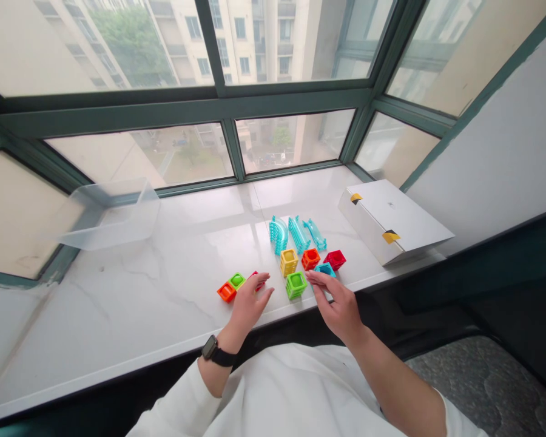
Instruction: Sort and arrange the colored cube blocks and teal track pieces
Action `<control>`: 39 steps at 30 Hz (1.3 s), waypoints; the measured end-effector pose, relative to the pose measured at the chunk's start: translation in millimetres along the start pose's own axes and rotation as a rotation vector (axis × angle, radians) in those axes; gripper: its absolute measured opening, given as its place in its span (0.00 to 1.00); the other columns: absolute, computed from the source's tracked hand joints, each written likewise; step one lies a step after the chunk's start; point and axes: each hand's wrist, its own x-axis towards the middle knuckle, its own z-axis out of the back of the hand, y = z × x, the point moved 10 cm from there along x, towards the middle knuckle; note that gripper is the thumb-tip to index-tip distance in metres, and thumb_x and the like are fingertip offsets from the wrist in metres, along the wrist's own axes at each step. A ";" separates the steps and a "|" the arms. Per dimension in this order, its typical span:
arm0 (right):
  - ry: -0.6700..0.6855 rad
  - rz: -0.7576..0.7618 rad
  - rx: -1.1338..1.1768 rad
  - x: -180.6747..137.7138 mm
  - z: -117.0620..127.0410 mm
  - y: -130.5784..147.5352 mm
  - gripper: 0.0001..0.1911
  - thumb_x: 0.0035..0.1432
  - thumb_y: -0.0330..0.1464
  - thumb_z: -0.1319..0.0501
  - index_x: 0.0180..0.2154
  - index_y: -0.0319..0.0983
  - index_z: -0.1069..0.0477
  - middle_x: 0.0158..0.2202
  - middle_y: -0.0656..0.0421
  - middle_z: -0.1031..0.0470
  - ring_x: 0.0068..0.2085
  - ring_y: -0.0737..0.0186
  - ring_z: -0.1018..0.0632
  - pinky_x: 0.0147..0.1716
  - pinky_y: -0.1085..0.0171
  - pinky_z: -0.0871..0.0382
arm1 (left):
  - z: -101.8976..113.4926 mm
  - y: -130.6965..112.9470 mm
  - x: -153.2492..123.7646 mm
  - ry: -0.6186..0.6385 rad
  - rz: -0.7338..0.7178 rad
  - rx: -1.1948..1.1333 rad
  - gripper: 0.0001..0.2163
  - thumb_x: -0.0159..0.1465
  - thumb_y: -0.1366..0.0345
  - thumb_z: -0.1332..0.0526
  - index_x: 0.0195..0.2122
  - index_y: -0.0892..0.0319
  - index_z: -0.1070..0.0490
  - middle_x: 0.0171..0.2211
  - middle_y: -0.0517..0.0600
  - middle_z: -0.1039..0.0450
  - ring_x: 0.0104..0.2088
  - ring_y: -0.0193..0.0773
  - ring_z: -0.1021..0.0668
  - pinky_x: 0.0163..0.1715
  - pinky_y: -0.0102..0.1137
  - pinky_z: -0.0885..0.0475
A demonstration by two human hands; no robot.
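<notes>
My left hand (pixel 250 297), fingers apart, hovers at the front of the sill beside a red block (pixel 256 278) that it partly hides. Just left of it a green block (pixel 237 280) touches an orange block (pixel 227 292). My right hand (pixel 339 300) is open, its fingertips over a blue block (pixel 326 269) and close to a light-green block (pixel 295 285). Whether they touch either one I cannot tell. Behind stand a yellow block (pixel 289 261), an orange-red block (pixel 310 259) and a dark red block (pixel 335 260).
Several turquoise track pieces (pixel 299 234) lie behind the blocks on the white marble sill (pixel 173 285). A clear plastic bin (pixel 113 227) stands at the left. A white box (pixel 395 218) with yellow-and-black tabs is at the right. Green-framed windows rise behind.
</notes>
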 end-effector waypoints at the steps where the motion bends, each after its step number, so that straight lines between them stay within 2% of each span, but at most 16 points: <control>1: 0.003 0.017 -0.015 3.1 -0.6 3.7 0.17 0.72 0.32 0.42 0.57 0.47 0.24 0.54 0.56 0.17 0.52 0.53 0.16 0.56 0.53 0.19 | 14.0 3.5 0.8 -0.046 -0.001 0.071 0.14 0.68 0.60 0.35 0.54 0.51 0.25 0.52 0.53 0.19 0.54 0.48 0.19 0.58 0.46 0.23; 4: 0.018 0.098 -0.065 17.3 -4.9 18.8 0.18 0.72 0.31 0.43 0.58 0.48 0.24 0.55 0.56 0.18 0.56 0.52 0.18 0.59 0.51 0.22 | 46.8 17.8 2.4 -0.133 0.004 0.316 0.15 0.67 0.60 0.35 0.54 0.52 0.25 0.55 0.55 0.23 0.58 0.53 0.22 0.63 0.51 0.29; 7: 0.059 0.141 -0.120 38.2 -15.6 29.2 0.18 0.71 0.31 0.44 0.58 0.47 0.24 0.58 0.55 0.21 0.60 0.50 0.22 0.64 0.47 0.27 | 59.8 39.3 1.1 -0.129 0.056 0.497 0.20 0.64 0.57 0.32 0.57 0.53 0.26 0.61 0.59 0.29 0.62 0.59 0.27 0.65 0.57 0.35; 10: 0.123 0.131 -0.208 61.1 -32.3 25.7 0.19 0.70 0.30 0.44 0.57 0.47 0.22 0.60 0.54 0.23 0.62 0.48 0.24 0.65 0.44 0.30 | 56.2 58.4 -3.2 -0.073 0.098 0.537 0.24 0.63 0.52 0.32 0.59 0.52 0.26 0.65 0.60 0.33 0.65 0.61 0.30 0.65 0.58 0.36; 14: 0.253 0.106 -0.388 83.1 -62.0 1.2 0.20 0.68 0.26 0.43 0.54 0.44 0.20 0.62 0.50 0.26 0.62 0.44 0.25 0.62 0.42 0.29 | 47.7 70.3 -8.7 -0.043 0.110 0.461 0.25 0.64 0.53 0.32 0.61 0.51 0.28 0.64 0.58 0.32 0.65 0.58 0.29 0.65 0.54 0.34; 19: 0.398 0.008 -0.516 95.0 -85.7 -27.4 0.20 0.67 0.28 0.38 0.58 0.44 0.21 0.62 0.48 0.26 0.59 0.45 0.23 0.60 0.47 0.27 | 45.5 71.3 -10.6 -0.049 0.097 0.432 0.25 0.64 0.54 0.32 0.62 0.51 0.30 0.62 0.57 0.30 0.63 0.56 0.28 0.65 0.52 0.33; 23: 0.527 -0.100 -0.569 93.6 -95.2 -33.5 0.19 0.68 0.30 0.36 0.59 0.42 0.23 0.62 0.50 0.25 0.58 0.50 0.22 0.59 0.55 0.29 | 45.0 69.9 -11.1 -0.054 0.092 0.439 0.25 0.65 0.54 0.33 0.62 0.51 0.30 0.62 0.57 0.30 0.62 0.55 0.28 0.65 0.51 0.33; 28: 0.532 -0.152 -0.576 93.5 -96.3 -33.4 0.19 0.69 0.30 0.37 0.60 0.43 0.23 0.61 0.51 0.24 0.56 0.54 0.20 0.55 0.60 0.29 | 43.9 68.5 -11.8 -0.059 0.080 0.455 0.25 0.65 0.54 0.33 0.63 0.51 0.31 0.62 0.57 0.30 0.62 0.56 0.29 0.64 0.52 0.33; 39: 0.547 -0.136 -0.570 95.6 -99.0 -33.2 0.18 0.68 0.30 0.36 0.58 0.43 0.23 0.61 0.52 0.25 0.55 0.55 0.20 0.53 0.61 0.29 | 43.6 69.5 -12.4 -0.065 0.083 0.460 0.25 0.65 0.53 0.33 0.63 0.51 0.30 0.62 0.57 0.30 0.62 0.57 0.28 0.64 0.52 0.33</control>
